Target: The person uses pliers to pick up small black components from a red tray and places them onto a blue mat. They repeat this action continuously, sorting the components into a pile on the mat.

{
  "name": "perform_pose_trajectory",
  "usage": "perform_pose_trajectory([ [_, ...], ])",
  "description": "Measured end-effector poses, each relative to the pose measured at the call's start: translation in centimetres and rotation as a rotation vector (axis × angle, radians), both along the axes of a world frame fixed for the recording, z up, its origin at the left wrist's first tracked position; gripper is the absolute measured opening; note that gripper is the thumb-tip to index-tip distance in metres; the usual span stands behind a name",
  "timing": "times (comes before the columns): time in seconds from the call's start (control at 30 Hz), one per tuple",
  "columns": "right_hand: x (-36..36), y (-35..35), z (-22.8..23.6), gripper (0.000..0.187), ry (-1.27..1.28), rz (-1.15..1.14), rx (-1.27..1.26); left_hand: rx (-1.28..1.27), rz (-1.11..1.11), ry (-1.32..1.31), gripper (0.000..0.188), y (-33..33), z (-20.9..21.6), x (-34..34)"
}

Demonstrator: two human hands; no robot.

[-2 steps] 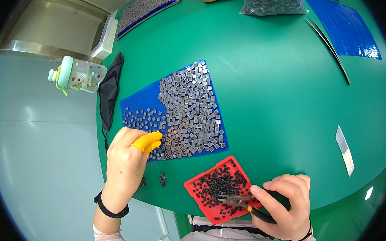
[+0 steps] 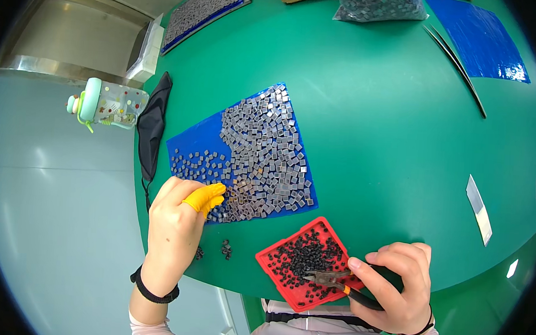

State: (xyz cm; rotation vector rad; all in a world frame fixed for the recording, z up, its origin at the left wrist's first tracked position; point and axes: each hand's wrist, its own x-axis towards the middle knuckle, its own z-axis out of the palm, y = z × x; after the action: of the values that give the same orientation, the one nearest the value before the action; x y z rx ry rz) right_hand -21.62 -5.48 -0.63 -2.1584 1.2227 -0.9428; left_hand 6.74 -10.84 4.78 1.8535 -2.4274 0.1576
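Observation:
My left hand (image 2: 178,214), with yellow finger cots (image 2: 206,197) on its fingertips, is closed in a pinch at the near edge of a blue sheet (image 2: 197,135). Whatever sits between those fingertips is hidden. Many small grey square metal pieces (image 2: 263,144) cover much of the sheet, with looser ones at its left. In my right hand (image 2: 403,286) are pliers (image 2: 330,280) with orange-and-black handles. Their jaws lie over a red tray (image 2: 275,281) that holds small black pieces (image 2: 309,253).
Two little dark clusters, one a small pile (image 2: 226,249), lie near the table's front edge. A black mask (image 2: 151,126) and a clear bottle (image 2: 119,104) are at left. Tweezers (image 2: 457,67), another blue sheet (image 2: 481,39), a bag of pieces (image 2: 379,5) and a blade (image 2: 479,211) lie farther out.

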Motion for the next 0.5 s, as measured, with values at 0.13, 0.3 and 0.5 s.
perform_pose_trajectory([
  [0.13,0.08,-0.06,-0.17,0.059,-0.004,0.002,0.001,-0.002,0.006,-0.008,0.027,0.13,-0.04,0.01],
  [0.3,0.13,0.01,-0.12,0.059,0.001,0.002,-0.003,-0.037,0.008,-0.013,0.027,0.31,-0.28,0.63],
  [0.5,0.09,0.02,-0.04,0.060,0.009,-0.001,0.003,-0.002,-0.002,0.014,0.027,0.14,-0.27,0.35],
])
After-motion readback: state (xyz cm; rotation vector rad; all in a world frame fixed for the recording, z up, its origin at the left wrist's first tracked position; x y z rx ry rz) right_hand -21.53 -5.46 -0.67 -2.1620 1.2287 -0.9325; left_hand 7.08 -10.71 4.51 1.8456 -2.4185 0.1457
